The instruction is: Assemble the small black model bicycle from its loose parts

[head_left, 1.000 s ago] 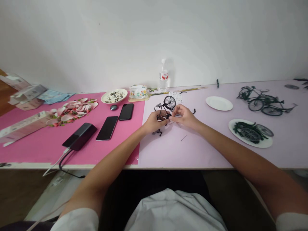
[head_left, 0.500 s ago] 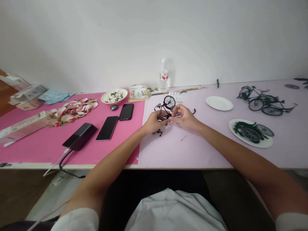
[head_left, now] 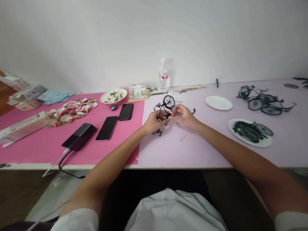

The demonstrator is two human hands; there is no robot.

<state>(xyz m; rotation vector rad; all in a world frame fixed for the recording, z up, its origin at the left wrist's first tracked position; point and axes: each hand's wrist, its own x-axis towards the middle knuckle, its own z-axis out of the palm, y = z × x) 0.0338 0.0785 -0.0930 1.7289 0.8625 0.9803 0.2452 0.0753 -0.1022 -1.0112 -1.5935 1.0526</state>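
Note:
My left hand is closed around the frame of a small black model bicycle, which is tipped with one spoked wheel upward. Against the same model, my right hand is pinched at the middle of the frame; whatever is between its fingertips is too small to make out. Just below the hands a thin metal pin lies on the pale sheet. A curved black piece shows beyond my right hand. Fingers hide part of the bicycle frame.
To the right are a white plate, a plate of dark green bicycle parts and finished-looking model bicycles. Leftward lie phones, a black device and a bowl of small pieces. A bottle stands by the wall.
The whole view has shifted very slightly. Both hands keep the same hold on the model bicycle, with no clear movement of the parts.

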